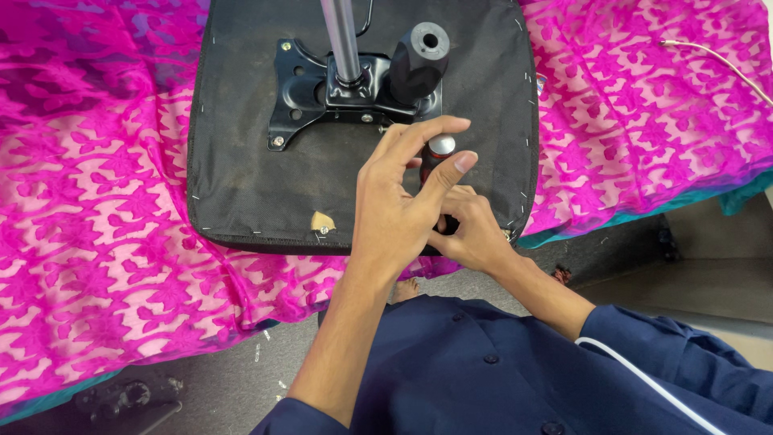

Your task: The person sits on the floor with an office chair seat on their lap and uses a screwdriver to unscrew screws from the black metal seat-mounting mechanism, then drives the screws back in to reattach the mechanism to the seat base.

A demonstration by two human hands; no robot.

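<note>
Two hands meet on an upright screwdriver [439,153] over the black seat underside [241,177]: left hand [398,213] pinching its handle top, right hand [475,229] wrapped lower down, nearer the seat edge.

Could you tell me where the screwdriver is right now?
In the head view, the screwdriver stands upright at the seat underside's right front, gripped by both hands, just below the metal mounting plate.

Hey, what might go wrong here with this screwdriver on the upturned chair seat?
1. The left hand only pinches the top of the screwdriver with its fingertips, so the tool may tilt and slip off.
2. The right hand grips low beside the tip; a slip might jab it.
3. The chair seat lies on soft pink fabric and may shift under pressure.
</note>
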